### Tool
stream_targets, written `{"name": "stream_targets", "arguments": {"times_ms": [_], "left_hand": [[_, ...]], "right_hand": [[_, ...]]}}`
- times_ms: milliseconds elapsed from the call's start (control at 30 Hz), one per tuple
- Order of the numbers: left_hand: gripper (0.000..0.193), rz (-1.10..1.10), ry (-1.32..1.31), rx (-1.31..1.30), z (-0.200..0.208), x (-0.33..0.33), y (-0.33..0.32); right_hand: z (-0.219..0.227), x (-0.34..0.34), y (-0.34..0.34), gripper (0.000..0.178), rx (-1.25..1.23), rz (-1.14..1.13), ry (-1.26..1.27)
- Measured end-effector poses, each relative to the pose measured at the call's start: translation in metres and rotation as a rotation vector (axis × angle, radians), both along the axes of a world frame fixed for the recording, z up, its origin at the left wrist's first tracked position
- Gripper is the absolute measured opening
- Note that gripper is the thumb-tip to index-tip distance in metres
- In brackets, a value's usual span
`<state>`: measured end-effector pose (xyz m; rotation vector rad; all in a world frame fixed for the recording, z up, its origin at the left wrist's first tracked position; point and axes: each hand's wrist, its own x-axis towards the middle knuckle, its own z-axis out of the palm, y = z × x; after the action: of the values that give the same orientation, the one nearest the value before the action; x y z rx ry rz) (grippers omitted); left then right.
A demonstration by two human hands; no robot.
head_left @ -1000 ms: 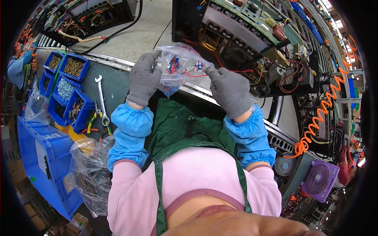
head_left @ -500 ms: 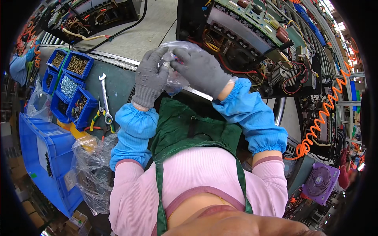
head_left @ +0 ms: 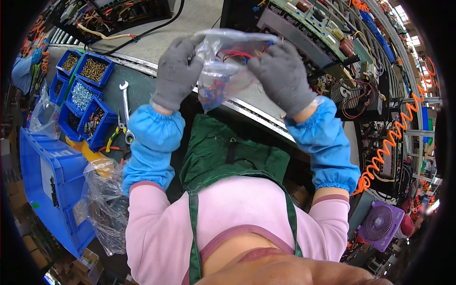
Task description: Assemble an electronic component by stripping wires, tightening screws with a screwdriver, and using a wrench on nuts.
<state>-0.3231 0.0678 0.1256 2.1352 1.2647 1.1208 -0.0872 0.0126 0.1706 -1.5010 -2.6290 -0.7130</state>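
Between my two grey-gloved hands a clear plastic bag (head_left: 223, 69) is stretched wide, its upper edge drawn nearly straight. Red and blue wires or small parts show through the film, mostly in its lower left. My left hand (head_left: 178, 71) pinches the bag's left side, thumb toward the bag. The right upper corner is gripped by my right hand (head_left: 283, 71), whose fingers curl over the film. The bag hangs above the metal edge of the conveyor (head_left: 256, 113), in front of an opened electronic unit (head_left: 304, 40) with circuit boards and wiring.
At left, several blue bins (head_left: 95, 69) hold screws and small fasteners. Beside them lie a wrench (head_left: 125, 107) and yellow-green pliers (head_left: 114, 135). A large blue crate (head_left: 57, 185) and crumpled plastic (head_left: 107, 204) are nearer. An orange coiled hose (head_left: 387, 149) and purple fan (head_left: 381, 224) are at right.
My hands were close together at the bag's bunched top. They have moved apart, the right hand going rightward, and the bag is now spread between them.
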Motion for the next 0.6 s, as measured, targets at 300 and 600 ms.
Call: {"name": "stream_targets", "arguments": {"times_ms": [300, 600], "left_hand": [[0.047, -0.508, 0.044, 0.288, 0.029, 0.021, -0.015], [0.026, -0.442, 0.635, 0.295, 0.006, 0.007, -0.018]], "right_hand": [[0.015, -0.001, -0.005, 0.009, 0.231, 0.301, 0.161], [0.005, 0.03, -0.026, 0.009, 0.139, 0.007, 0.156]]}}
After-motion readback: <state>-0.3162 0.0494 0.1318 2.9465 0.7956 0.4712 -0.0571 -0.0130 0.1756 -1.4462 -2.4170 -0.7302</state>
